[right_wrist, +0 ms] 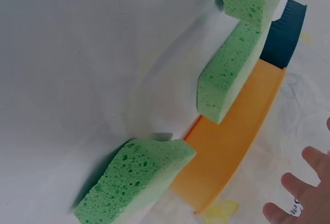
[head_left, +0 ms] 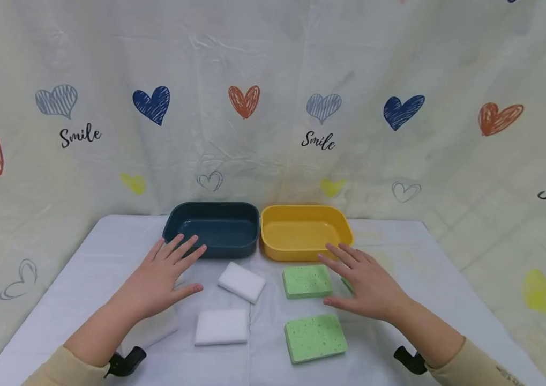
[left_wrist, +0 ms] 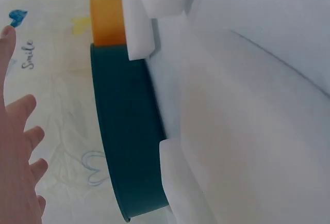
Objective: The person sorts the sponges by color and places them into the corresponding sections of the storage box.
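My left hand [head_left: 159,279] hovers with fingers spread, its fingertips overlapping the front of the dark teal bin [head_left: 219,249] in the head view. Around it lie white sponges: one tilted [head_left: 241,282], one squarer to the front [head_left: 222,327], and another partly hidden under the left forearm [head_left: 152,329]. On the other side my right hand [head_left: 366,281], also spread and holding nothing, overlaps the yellow bin's [head_left: 306,252] front corner. Two green sponges [head_left: 307,281] lie left of it, the nearer one [head_left: 316,339] closer to me. A third green sponge [right_wrist: 134,177] is mostly hidden behind that hand in the head view.
Both bins stand side by side at the back of the white-covered table [head_left: 388,241]. Behind them hangs a pale curtain [head_left: 273,161] printed with hearts. Black straps [head_left: 128,362] show at the wrists.
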A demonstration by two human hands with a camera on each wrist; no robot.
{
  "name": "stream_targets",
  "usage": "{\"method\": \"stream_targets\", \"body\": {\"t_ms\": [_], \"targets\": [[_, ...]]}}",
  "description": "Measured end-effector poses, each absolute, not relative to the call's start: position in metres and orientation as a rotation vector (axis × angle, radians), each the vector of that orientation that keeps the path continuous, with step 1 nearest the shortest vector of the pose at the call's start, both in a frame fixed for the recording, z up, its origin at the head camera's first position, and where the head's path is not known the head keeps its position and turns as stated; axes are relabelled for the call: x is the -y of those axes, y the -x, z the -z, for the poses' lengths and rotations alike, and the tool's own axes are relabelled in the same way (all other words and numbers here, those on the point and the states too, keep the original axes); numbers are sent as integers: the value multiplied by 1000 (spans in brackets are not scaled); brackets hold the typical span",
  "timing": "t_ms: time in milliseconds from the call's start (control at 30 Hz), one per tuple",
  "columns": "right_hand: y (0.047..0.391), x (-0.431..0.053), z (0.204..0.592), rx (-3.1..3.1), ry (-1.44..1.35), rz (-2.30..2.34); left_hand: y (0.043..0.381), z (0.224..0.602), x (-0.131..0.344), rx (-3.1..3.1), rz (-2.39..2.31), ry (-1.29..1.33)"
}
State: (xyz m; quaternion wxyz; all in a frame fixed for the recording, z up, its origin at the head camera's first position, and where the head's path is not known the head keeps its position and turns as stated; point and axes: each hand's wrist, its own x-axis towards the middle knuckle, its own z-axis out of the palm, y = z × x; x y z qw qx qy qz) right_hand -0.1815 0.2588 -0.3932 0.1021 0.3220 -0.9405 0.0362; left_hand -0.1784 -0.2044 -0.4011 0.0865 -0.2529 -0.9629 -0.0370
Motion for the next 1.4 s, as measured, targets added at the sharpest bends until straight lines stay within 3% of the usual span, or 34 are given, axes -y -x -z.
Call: {"method": "stream_targets", "body": {"t_ms": [1400], "targets": [[218,-257,413,3079,-953,-93,263,401,270,3212,169,374]]}}
